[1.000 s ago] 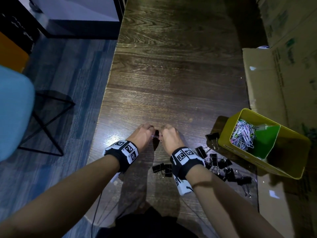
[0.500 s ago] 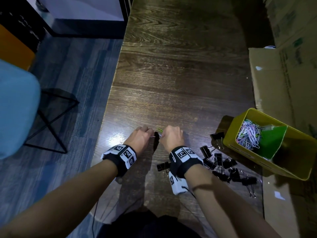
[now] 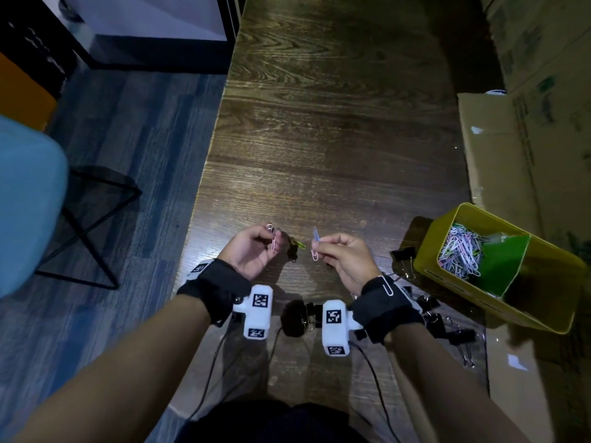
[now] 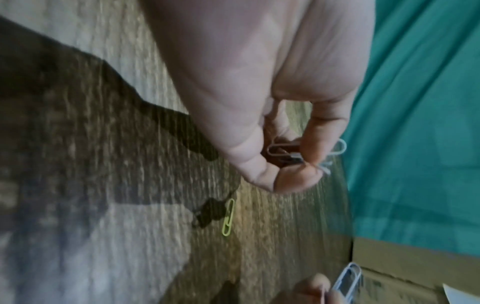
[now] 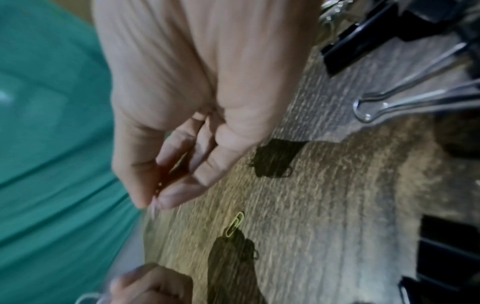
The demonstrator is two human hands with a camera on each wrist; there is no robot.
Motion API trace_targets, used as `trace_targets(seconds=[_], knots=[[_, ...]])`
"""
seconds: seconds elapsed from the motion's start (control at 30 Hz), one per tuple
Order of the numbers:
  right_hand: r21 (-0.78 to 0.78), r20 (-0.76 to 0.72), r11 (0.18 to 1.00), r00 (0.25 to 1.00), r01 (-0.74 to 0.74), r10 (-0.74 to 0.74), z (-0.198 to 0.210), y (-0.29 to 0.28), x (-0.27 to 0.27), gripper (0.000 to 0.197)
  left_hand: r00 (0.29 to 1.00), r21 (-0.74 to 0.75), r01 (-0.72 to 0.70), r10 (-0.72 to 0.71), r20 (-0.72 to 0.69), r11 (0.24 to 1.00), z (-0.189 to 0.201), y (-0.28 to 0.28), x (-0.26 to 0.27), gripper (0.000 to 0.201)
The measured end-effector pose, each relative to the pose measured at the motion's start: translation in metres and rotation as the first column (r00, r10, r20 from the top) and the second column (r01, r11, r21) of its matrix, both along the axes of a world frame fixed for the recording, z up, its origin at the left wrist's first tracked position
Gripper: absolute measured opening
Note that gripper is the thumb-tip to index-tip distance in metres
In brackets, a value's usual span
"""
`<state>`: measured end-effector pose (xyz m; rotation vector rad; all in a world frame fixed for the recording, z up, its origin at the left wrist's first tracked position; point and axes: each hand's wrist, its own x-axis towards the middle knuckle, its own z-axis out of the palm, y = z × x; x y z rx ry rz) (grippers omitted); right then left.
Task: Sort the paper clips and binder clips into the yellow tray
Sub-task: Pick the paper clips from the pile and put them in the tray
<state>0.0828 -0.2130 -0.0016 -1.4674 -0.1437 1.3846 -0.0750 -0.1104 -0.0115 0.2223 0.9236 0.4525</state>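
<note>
My left hand [image 3: 256, 247] is raised palm-up over the table and pinches pale paper clips [image 3: 273, 239], also seen between its fingertips [image 4: 298, 156]. My right hand [image 3: 339, 254] faces it and pinches bluish paper clips [image 3: 315, 243]. A yellow-green paper clip [image 3: 299, 244] lies on the wood between the two hands [image 4: 228, 218] [image 5: 235, 224]. The yellow tray [image 3: 499, 311] stands to the right, its left compartment holding a heap of coloured paper clips [image 3: 460, 254] beside a green divider. Black binder clips [image 3: 444, 324] lie scattered by my right wrist.
The dark wooden table [image 3: 335, 123] ends at a left edge over blue floor. A teal chair [image 3: 25, 203] stands at the left. Flattened cardboard [image 3: 527, 139] lies along the right side behind the tray. Another binder clip [image 3: 403, 254] sits against the tray's left wall.
Both hands have turned palm-up, lifted and drawn apart, each now holding paper clips. A yellow-green clip now lies uncovered on the table between them.
</note>
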Motion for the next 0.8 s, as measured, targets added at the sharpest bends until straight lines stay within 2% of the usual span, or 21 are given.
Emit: trace_targets(seconds=[0.1,0.2,0.27,0.3,0.37,0.4,0.43,0.47,0.5,0.53,0.57,0.6,0.67,0.8], knots=[[0.010,-0.120,0.999,0.992,0.041,-0.039,-0.004,-0.005,0.001,0.022,0.993,-0.035,-0.055,0.058,0.106,0.998,0.000,-0.006,0.012,0.012],[-0.001,-0.217,1.000,0.976,0.019,-0.019,-0.007,-0.009,0.001,0.025,0.996,0.009,-0.056,0.055,0.076,0.998,-0.005,-0.008,0.018,0.010],[-0.009,-0.273,1.000,0.962,0.001,-0.003,-0.008,-0.011,0.002,0.032,0.999,0.034,-0.009,0.010,-0.036,0.999,-0.009,-0.005,0.021,0.025],[-0.015,-0.297,1.000,0.955,0.003,-0.007,-0.007,-0.012,0.003,0.033,0.990,0.067,0.050,-0.041,-0.137,0.997,-0.010,-0.003,0.022,0.034],[-0.031,-0.349,0.999,0.936,0.020,-0.029,-0.006,-0.013,0.003,0.030,0.906,0.227,0.259,-0.155,-0.394,0.939,-0.014,0.002,0.025,0.039],[-0.037,-0.373,0.999,0.927,0.019,-0.032,-0.004,-0.012,0.003,0.027,0.822,0.341,0.419,-0.191,-0.537,0.842,-0.015,0.004,0.026,0.037],[-0.045,-0.395,0.999,0.918,0.018,-0.034,-0.002,-0.012,0.003,0.024,0.707,0.429,0.603,-0.201,-0.678,0.672,-0.017,0.006,0.026,0.038],[-0.062,-0.415,0.998,0.909,0.021,-0.045,-0.001,-0.011,0.003,0.023,0.575,0.450,0.769,-0.182,-0.798,0.453,-0.018,0.008,0.026,0.037],[-0.084,-0.437,0.996,0.897,0.033,-0.066,0.000,-0.010,0.003,0.023,0.457,0.418,0.878,-0.148,-0.877,0.234,-0.019,0.009,0.025,0.032],[-0.110,-0.459,0.993,0.883,0.050,-0.095,0.000,-0.010,0.003,0.023,0.367,0.364,0.930,-0.099,-0.925,0.043,-0.019,0.009,0.024,0.023],[-0.127,-0.477,0.989,0.871,0.069,-0.122,-0.001,-0.009,0.003,0.024,0.306,0.309,0.945,-0.040,-0.951,-0.109,-0.019,0.009,0.022,0.019],[-0.135,-0.484,0.987,0.864,0.085,-0.140,-0.002,-0.008,0.003,0.023,0.266,0.257,0.941,0.010,-0.964,-0.221,-0.020,0.008,0.021,0.023],[-0.125,-0.477,0.988,0.868,0.087,-0.137,-0.002,-0.008,0.003,0.016,0.230,0.198,0.926,0.064,-0.971,-0.322,-0.021,0.005,0.016,0.029],[-0.104,-0.403,0.993,0.910,0.060,-0.097,0.004,-0.015,0.006,0.009,0.159,0.085,0.909,0.150,-0.976,-0.409,-0.024,-0.007,0.012,0.026]])
